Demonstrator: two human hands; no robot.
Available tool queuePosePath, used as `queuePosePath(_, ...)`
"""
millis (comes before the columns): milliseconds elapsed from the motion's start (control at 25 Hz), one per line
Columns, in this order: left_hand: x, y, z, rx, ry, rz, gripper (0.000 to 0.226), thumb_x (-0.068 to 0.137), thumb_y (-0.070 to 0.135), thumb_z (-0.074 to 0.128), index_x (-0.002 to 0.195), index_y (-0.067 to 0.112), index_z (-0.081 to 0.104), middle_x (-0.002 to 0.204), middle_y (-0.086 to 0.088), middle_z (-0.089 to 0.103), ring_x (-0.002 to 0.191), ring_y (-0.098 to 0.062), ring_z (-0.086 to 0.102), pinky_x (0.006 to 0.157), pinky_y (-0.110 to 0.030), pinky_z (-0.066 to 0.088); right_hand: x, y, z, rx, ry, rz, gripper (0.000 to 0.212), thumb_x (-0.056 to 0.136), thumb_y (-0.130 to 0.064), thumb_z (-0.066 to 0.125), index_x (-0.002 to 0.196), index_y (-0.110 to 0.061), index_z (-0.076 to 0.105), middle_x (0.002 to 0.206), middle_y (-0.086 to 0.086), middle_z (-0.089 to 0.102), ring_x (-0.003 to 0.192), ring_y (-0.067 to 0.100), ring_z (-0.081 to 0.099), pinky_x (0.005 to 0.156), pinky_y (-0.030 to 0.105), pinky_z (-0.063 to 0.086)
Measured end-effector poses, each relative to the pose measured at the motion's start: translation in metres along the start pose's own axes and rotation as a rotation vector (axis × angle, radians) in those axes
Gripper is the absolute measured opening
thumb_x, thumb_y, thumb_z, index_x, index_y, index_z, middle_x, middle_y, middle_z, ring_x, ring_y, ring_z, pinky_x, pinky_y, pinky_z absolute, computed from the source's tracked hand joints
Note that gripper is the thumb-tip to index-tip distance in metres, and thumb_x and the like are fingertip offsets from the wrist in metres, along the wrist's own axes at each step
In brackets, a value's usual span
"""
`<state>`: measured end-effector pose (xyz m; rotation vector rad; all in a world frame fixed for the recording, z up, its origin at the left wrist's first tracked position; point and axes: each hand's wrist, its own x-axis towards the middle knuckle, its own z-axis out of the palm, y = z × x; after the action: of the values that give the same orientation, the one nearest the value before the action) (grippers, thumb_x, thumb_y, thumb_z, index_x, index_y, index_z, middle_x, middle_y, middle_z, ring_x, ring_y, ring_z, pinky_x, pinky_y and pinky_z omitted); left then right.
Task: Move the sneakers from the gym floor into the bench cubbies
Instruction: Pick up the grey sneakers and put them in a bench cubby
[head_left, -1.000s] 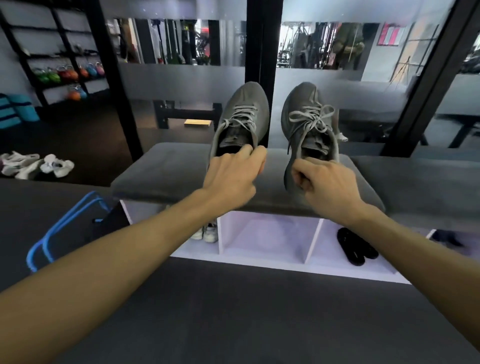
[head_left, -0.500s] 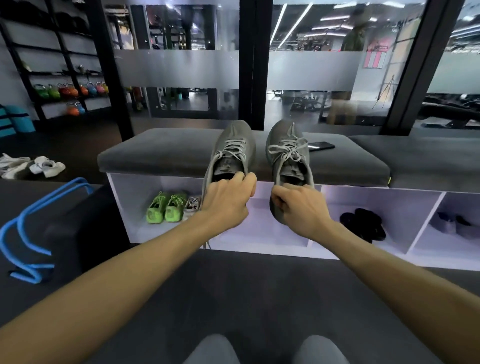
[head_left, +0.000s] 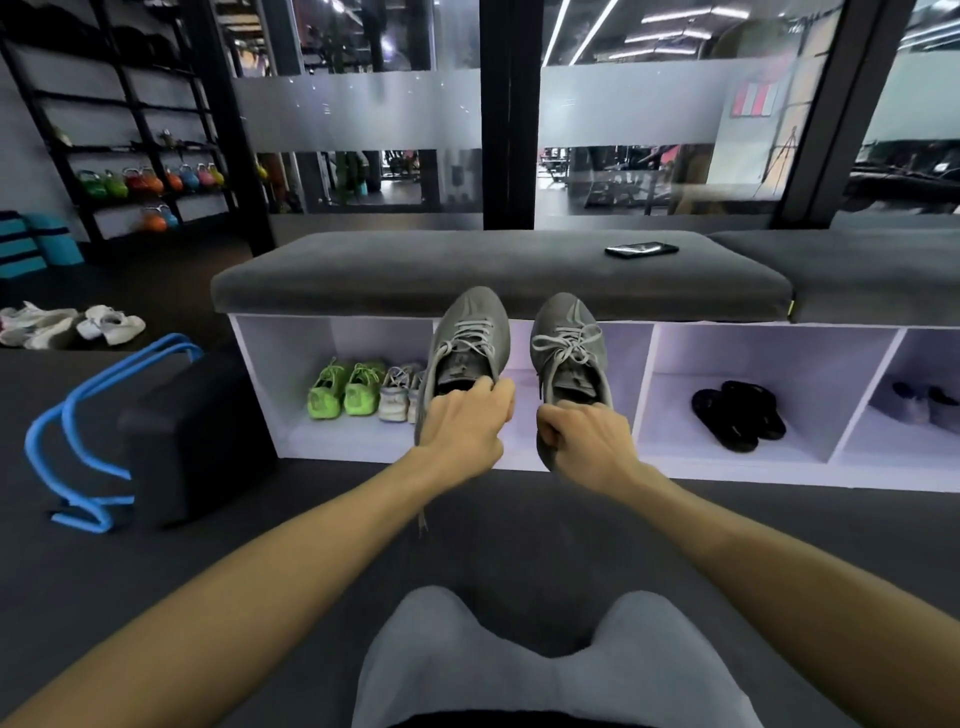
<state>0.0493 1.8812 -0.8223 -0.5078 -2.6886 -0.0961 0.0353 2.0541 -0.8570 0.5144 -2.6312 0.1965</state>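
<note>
Sneakers, the grey pair, now hang in front of the bench (head_left: 498, 280) at the level of its white cubbies, where a second ago they rode higher, against the cushion and the glass behind it; the view has dropped too, with the person's knees now showing at the bottom. The bench is the landmark: its second cubby from the left (head_left: 623, 358) sits directly behind the shoes and looks free, while the leftmost one holds a green pair (head_left: 345, 391) and a pale pair beside it, and the one to the right holds black sandals (head_left: 737, 415). The left grey sneaker (head_left: 470, 343) and right grey sneaker (head_left: 569, 348) point toe-first toward that opening. The left hand (head_left: 462, 421) is closed, pinching its shoe's heel collar; the right hand (head_left: 587, 441) grips its shoe's heel the same way. I judge the pair is lowered and lined up, so only the push inward remains. White sneakers (head_left: 67, 327) lie on the floor, left of the bench.
</note>
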Motion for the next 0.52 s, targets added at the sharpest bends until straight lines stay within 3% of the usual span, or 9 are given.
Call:
queuePosePath(160, -0.005, -0.01, 0.016, 0.002, -0.048, 0.001, 0.028, 0.076, 0.004, 0.056, 0.091, 0.022, 0.04, 0.091, -0.001, 0.05, 0.071, -0.029, 0.052, 0.061, -0.038, 0.036, -0.003, 0.003, 0.01, 0.001, -0.039, -0.002, 0.017, 0.072, -0.009, 0.048, 0.071, -0.025, 0.041, 0.079, -0.004, 0.06, 0.069, 0.026, 0.052, 0.048, 0.025, 0.014)
queuePosePath(280, 0.002, -0.018, 0.024, -0.01, -0.083, 0.007, 0.028, 0.077, 0.004, 0.055, 0.091, 0.023, 0.04, 0.093, -0.001, 0.05, 0.074, -0.029, 0.054, 0.059, -0.037, 0.035, 0.004, 0.007, 0.015, 0.011, -0.06, 0.006, 0.019, 0.073, -0.008, 0.046, 0.073, -0.026, 0.04, 0.082, -0.004, 0.06, 0.072, 0.027, 0.053, 0.053, 0.029, 0.021)
queuePosePath(520, 0.035, -0.038, 0.044, -0.025, -0.17, -0.018, 0.028, 0.076, 0.003, 0.054, 0.095, 0.02, 0.042, 0.095, -0.002, 0.048, 0.08, -0.031, 0.057, 0.059, -0.036, 0.033, 0.036, 0.017, 0.04, 0.029, -0.138, 0.028, 0.018, 0.071, -0.009, 0.047, 0.074, -0.025, 0.042, 0.081, -0.005, 0.057, 0.072, 0.023, 0.05, 0.05, 0.027, 0.017)
